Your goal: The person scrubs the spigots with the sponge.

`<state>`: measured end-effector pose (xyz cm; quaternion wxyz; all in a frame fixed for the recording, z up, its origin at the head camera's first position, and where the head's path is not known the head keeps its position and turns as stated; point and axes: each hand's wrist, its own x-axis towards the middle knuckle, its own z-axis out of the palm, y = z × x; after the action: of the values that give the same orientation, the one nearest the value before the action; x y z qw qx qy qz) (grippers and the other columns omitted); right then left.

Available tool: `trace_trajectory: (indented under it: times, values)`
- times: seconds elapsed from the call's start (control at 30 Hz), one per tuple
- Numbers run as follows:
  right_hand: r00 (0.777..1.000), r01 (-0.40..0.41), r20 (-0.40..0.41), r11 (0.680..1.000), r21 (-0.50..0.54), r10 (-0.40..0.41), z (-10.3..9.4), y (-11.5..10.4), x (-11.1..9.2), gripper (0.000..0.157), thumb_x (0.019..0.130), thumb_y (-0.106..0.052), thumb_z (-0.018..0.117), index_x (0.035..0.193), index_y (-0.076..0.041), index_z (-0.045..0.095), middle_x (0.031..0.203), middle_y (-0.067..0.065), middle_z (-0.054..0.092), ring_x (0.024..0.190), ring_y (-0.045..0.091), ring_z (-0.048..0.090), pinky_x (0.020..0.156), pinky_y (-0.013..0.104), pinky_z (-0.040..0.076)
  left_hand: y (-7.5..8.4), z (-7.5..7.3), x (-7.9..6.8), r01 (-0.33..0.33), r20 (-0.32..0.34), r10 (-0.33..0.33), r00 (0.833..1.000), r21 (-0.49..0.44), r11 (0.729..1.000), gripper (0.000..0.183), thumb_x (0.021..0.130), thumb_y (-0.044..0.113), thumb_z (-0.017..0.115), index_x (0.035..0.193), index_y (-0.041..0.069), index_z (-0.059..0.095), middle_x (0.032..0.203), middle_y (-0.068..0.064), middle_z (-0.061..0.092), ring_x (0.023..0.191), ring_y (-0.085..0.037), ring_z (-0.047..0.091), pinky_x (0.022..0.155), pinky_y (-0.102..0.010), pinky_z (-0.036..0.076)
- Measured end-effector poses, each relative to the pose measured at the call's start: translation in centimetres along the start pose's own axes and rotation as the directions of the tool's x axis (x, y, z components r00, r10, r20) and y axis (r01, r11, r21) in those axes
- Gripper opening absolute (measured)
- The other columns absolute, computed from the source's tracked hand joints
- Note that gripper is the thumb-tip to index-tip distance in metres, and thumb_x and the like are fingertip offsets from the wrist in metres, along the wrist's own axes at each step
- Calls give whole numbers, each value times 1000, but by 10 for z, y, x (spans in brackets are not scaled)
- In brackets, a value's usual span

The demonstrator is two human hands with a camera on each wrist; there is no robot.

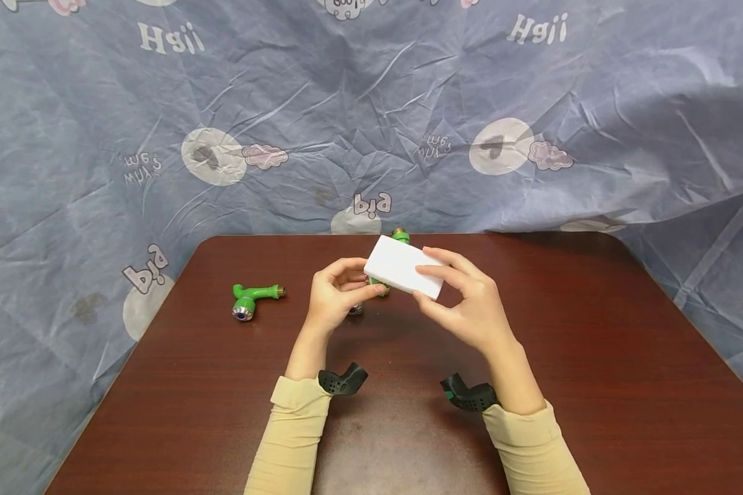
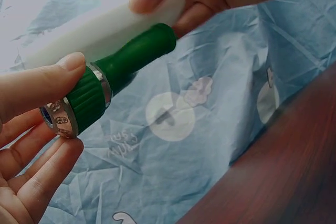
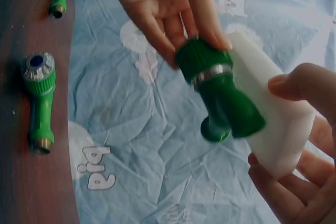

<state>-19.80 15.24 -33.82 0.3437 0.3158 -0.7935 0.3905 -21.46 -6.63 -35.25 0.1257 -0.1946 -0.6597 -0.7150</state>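
Note:
Between thumb and fingers my left hand (image 1: 333,294) pinches a green tap (image 2: 88,98) by its ribbed head, beside the silvery cap. My right hand (image 1: 473,306) grips a white rectangular sponge (image 1: 401,265), thumb on one face and fingers round the edges. In both wrist views the sponge lies along the side of the tap, and it hides most of the tap in the head view. Both things are held up above the table.
Another green tap (image 1: 256,293) with a brass end lies on the left of the dark red table (image 1: 588,330). The silvery cap (image 1: 355,309) of one more tap shows behind my left hand. A blue printed cloth (image 1: 347,103) hangs behind the table.

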Motion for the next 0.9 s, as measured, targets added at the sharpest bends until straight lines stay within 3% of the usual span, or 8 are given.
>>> trace_trajectory:
  times: [0.17, 0.33, 0.5, 0.7, 0.9]
  values:
    - [995, -74, -68, 996, -50, 71, -3, 16, -4, 29, 68, -8, 78, 96, -6, 73, 115, 8, 64, 104, 24, 60, 88, 16, 41, 1, 1, 0, 18, 15, -18, 1000, 14, 1000, 40, 67, -12, 77, 104, -15, 62, 90, -15, 66, 78, -14, 63, 78, -43, 54]
    - [979, -149, -158, 983, -108, 131, -7, 31, -7, 30, 67, -7, 79, 96, -5, 73, 114, 9, 65, 101, 25, 61, 83, 14, 40, -3, 0, 1, 31, 16, -31, 999, 9, 999, 40, 67, -13, 77, 104, -14, 62, 88, -6, 66, 76, -13, 63, 75, -38, 55]
    - [956, -207, -233, 972, -115, 176, -13, 36, -7, 29, 67, -6, 79, 95, -4, 73, 113, 8, 65, 101, 27, 61, 78, 11, 39, -20, -4, 5, -7, -7, 6, 1000, -35, 999, 41, 65, -16, 77, 103, -13, 63, 89, 2, 67, 77, -13, 63, 75, -38, 55]
    - [960, -204, -195, 979, 5, 201, -16, 29, -6, 32, 64, 5, 79, 94, -3, 74, 111, 9, 66, 100, 24, 61, 76, 10, 42, -30, -9, 8, -49, -16, 47, 999, -121, 991, 41, 65, -16, 77, 103, -13, 62, 93, -1, 70, 80, -18, 65, 75, -35, 56]
    - [972, -166, -156, 984, 61, 173, -17, 2, 3, 31, 63, 14, 76, 92, 6, 71, 107, 20, 65, 95, 30, 61, 74, 11, 45, -30, -11, 6, -48, 16, 51, 999, -164, 985, 42, 63, -16, 78, 102, -14, 61, 92, -5, 70, 79, -19, 67, 69, -29, 56]
